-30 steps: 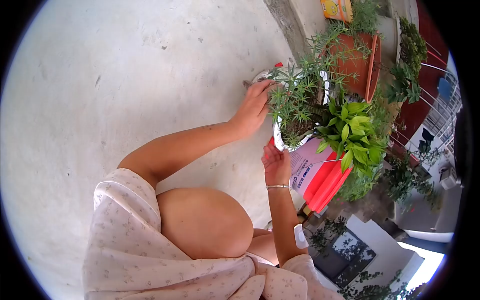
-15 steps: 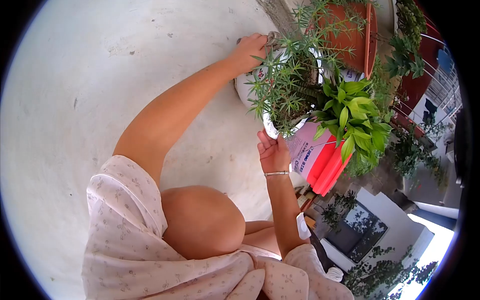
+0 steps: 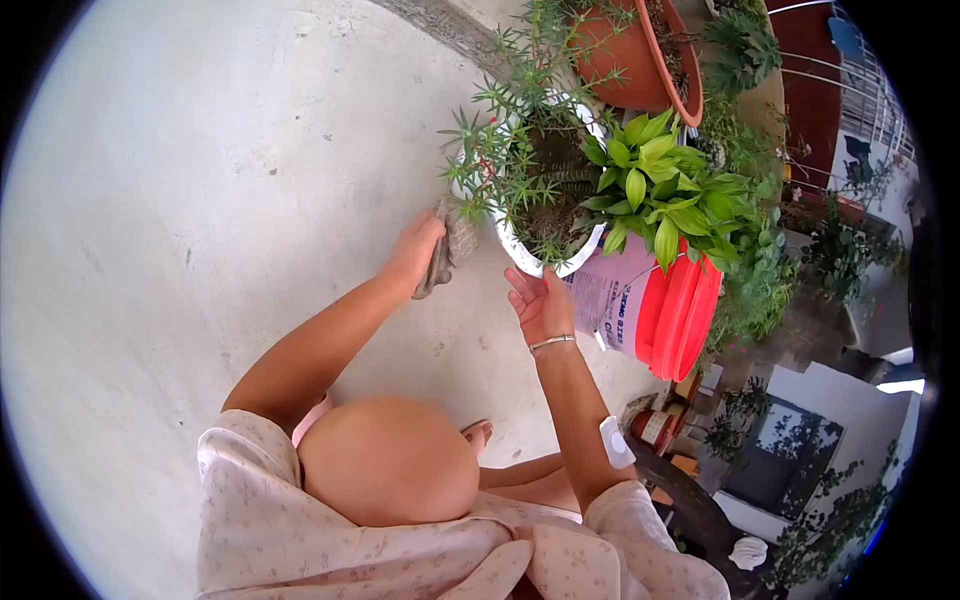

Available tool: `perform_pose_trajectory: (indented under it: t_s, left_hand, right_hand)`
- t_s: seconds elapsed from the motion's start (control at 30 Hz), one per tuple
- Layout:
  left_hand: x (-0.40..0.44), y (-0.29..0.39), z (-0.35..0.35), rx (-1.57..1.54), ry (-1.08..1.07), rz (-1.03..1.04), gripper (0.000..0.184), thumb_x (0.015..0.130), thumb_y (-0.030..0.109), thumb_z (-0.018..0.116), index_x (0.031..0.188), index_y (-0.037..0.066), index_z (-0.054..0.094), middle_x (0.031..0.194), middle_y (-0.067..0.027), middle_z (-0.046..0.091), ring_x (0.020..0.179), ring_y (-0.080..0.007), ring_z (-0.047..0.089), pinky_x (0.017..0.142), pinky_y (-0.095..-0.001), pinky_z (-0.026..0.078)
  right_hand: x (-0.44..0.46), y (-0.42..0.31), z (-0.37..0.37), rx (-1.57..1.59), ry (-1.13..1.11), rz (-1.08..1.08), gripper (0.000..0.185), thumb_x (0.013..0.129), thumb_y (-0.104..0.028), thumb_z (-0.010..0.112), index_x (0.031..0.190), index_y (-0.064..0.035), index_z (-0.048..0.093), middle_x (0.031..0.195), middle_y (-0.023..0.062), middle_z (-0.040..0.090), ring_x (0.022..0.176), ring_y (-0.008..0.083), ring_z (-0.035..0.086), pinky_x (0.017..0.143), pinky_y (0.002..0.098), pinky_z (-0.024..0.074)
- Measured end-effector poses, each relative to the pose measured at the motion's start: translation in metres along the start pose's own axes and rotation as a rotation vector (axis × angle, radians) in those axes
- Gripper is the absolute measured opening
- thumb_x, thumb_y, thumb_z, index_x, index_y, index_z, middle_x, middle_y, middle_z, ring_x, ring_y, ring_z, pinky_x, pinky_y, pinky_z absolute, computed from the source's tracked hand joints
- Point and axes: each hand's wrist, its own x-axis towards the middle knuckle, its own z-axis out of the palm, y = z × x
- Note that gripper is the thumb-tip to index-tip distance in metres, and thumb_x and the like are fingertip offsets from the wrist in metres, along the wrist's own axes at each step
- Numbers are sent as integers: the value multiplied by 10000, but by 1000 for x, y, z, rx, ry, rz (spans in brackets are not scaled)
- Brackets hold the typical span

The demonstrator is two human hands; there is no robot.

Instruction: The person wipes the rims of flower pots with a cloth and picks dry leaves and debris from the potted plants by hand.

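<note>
My left hand grips a crumpled grey-brown rag, held just beside the pot above the pale floor. The white flower pot holds soil and a spiky, thin-leaved green plant with a small red bloom. At the pot's near rim is my right hand, its thumb against the rim and its other fingers loosely curled. A metal bracelet circles that wrist. Right behind the pot stands a pink-and-red plastic bucket, with broad-leaved greenery over it.
A terracotta planter stands beyond the white pot. Pale concrete floor stretches along the left. More plants, metal railings and a dark window show on the right. My bent knee is close below the left arm.
My left hand has drawn back from the pot's far side toward me, bringing the rag into clear sight. My right hand stays at the rim. The view has shifted a little.
</note>
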Motion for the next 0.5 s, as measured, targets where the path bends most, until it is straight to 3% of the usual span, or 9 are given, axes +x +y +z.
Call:
perform_pose_trajectory:
  t_s: [0.03, 0.13, 0.23, 0.27, 0.3, 0.37, 0.4, 0.43, 0.5]
  left_hand:
    - [2, 25, -3, -133, 34, -152, 282, 889, 221, 508, 1097, 32, 517, 928, -56, 565, 774, -145, 540, 661, -288, 450]
    - [19, 96, 1, 15, 34, -166, 301, 885, 286, 574, 1071, 51, 547, 832, -29, 594, 698, -105, 551, 556, -251, 437]
    - [61, 116, 13, 333, -5, 29, 319, 855, 323, 625, 1063, 86, 575, 855, -16, 610, 800, -117, 583, 635, -277, 479]
    - [76, 124, 14, 407, -99, -5, 435, 779, 342, 713, 1089, 74, 566, 952, -47, 612, 894, -147, 585, 717, -300, 484]
    - [75, 133, 26, 431, -101, -4, 435, 779, 342, 713, 1089, 74, 566, 952, -47, 612, 894, -147, 585, 717, -300, 484]
    - [72, 153, 61, 590, -73, -96, 515, 773, 294, 725, 1158, 19, 523, 932, -74, 594, 776, -167, 608, 583, -279, 488]
    - [79, 156, 64, 640, -134, -114, 574, 743, 283, 734, 1188, 7, 499, 1035, -121, 572, 815, -206, 612, 682, -306, 499]
    - [91, 154, 62, 660, -141, -114, 574, 743, 283, 734, 1188, 7, 499, 1035, -121, 572, 815, -206, 612, 682, -306, 499]
    - [105, 149, 59, 879, -112, -82, 774, 683, 330, 753, 1264, -74, 438, 1175, -193, 531, 1091, -267, 510, 907, -387, 417]
  right_hand:
    - [0, -1, -1, 25, -17, -12, 306, 955, -237, 450, 1220, -84, 448, 1081, 101, 610, 966, 298, 639, 610, 328, 548]
    - [6, -2, -9, 49, -42, -86, 346, 931, -231, 487, 1257, -132, 423, 1182, 81, 555, 938, 302, 648, 588, 322, 554]
    - [16, 1, -17, 102, -12, -101, 359, 926, -223, 487, 1265, -131, 413, 1153, 78, 565, 923, 296, 652, 592, 327, 562]
    - [19, 1, -17, 125, 5, -82, 370, 918, -195, 487, 1272, -132, 398, 1126, 68, 566, 867, 269, 666, 544, 315, 562]
    - [20, 1, -18, 148, -2, -81, 370, 918, -195, 487, 1272, -132, 398, 1126, 68, 566, 867, 269, 666, 544, 315, 562]
    - [24, 0, -20, 66, -19, -162, 266, 931, -195, 468, 1185, -121, 440, 1041, 63, 614, 804, 244, 674, 506, 288, 543]
    - [33, 4, -24, 98, 4, -148, 270, 921, -165, 471, 1186, -125, 436, 1018, 49, 612, 762, 230, 677, 432, 271, 482]
    - [34, 4, -24, 119, 4, -152, 270, 921, -165, 471, 1186, -125, 436, 1018, 49, 612, 762, 230, 677, 432, 271, 482]
    - [32, 5, -22, 148, 0, -188, 278, 906, -132, 480, 1179, -130, 433, 964, 35, 603, 716, 198, 664, 392, 260, 412]
